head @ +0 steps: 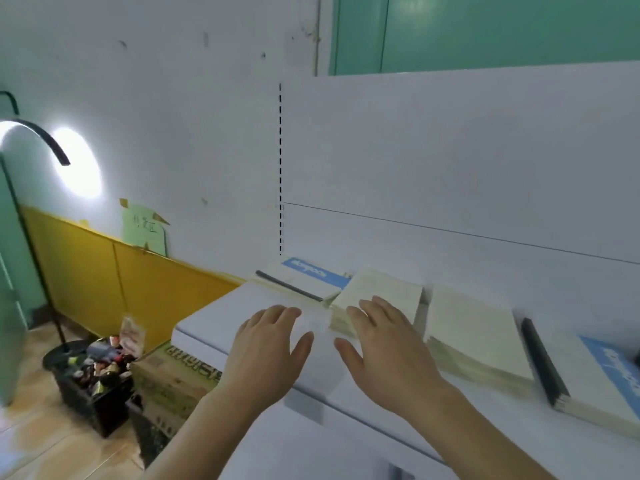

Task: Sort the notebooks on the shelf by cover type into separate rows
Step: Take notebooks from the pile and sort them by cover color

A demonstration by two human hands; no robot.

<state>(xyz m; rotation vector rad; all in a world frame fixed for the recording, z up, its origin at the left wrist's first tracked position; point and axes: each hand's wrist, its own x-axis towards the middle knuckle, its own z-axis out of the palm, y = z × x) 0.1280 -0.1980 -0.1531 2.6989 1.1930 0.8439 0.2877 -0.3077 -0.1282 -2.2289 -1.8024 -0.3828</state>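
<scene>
Several notebooks lie on the white shelf [221, 317]. At the back left is a white notebook with a blue label and black spine [311, 275]. Beside it sits a cream-covered stack [388, 289], then a second cream stack [474, 337]. At the far right lies another blue-label notebook with a black spine [595, 379]. My left hand [266, 348] hovers over the bare shelf with its fingers spread, holding nothing. My right hand [384, 344] reaches forward with straight fingers, its fingertips over the near edge of the first cream stack.
The shelf's white back panel [450, 168] rises behind the notebooks. To the left on the floor stand a black basket of small items [93, 375] and a cardboard box [173, 379]. A lamp stand [31, 237] and a yellow wall panel [104, 271] are further left.
</scene>
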